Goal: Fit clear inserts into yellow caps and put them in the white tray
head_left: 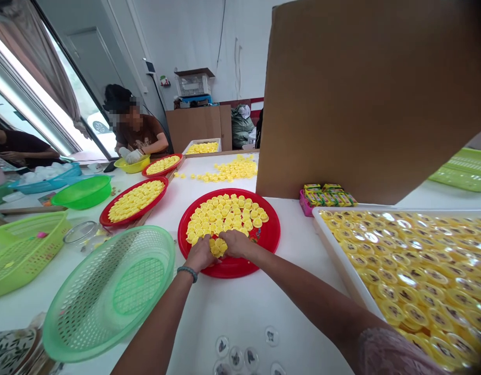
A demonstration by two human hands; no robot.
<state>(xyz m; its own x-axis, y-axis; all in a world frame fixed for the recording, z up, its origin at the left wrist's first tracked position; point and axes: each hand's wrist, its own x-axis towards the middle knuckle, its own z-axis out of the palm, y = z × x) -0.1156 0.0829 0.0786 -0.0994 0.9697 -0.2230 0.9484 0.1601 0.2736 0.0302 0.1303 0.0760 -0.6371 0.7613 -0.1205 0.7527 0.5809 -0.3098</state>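
A round red tray (269, 237) on the white table bears many small yellow flower-shaped pieces (214, 213), set close together over its back and left parts. My left hand (201, 253) and my right hand (235, 244) meet over its front part. Between them, a few yellow pieces (218, 248) are held in a small bunch, with the fingers of both hands closed against it. The fingertips are partly hidden. Near the table's front, several clear round discs with small dark pictures (236, 357) lie loose.
A green oval basket (146, 239) stands at left, beside a second red tray (105, 216) of yellow pieces. At right are a white tray (342, 271) of capped yellow pieces, a tall cardboard sheet (342, 104) and a pink basket (306, 204). A co-worker (140, 130) sits behind.
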